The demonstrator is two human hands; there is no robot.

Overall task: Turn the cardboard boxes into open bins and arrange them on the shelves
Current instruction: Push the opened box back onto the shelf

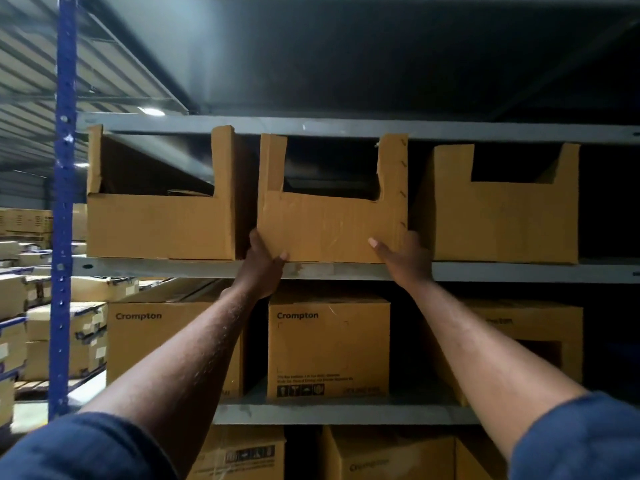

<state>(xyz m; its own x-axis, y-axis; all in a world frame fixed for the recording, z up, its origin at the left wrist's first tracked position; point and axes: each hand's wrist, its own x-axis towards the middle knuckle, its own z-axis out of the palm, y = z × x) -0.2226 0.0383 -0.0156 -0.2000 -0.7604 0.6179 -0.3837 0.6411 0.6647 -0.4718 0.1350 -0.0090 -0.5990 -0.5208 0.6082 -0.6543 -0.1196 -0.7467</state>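
The bin (329,226) sits at the shelf (519,271) front edge. The left hand (265,263) grasps its lower left corner and the right hand (403,254) its lower right, thumbs on its front, fingers (254,239) round its sides.

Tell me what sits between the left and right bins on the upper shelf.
The middle bin, with the left hand and right hand gripping its lower corners; head view.

Matt cardboard, creased face, ragged cut edges: centre bin (332,230). Grey painted metal, dull sheen: shelf (519,271). Blue painted metal, chipped: upright (64,202), frame left.
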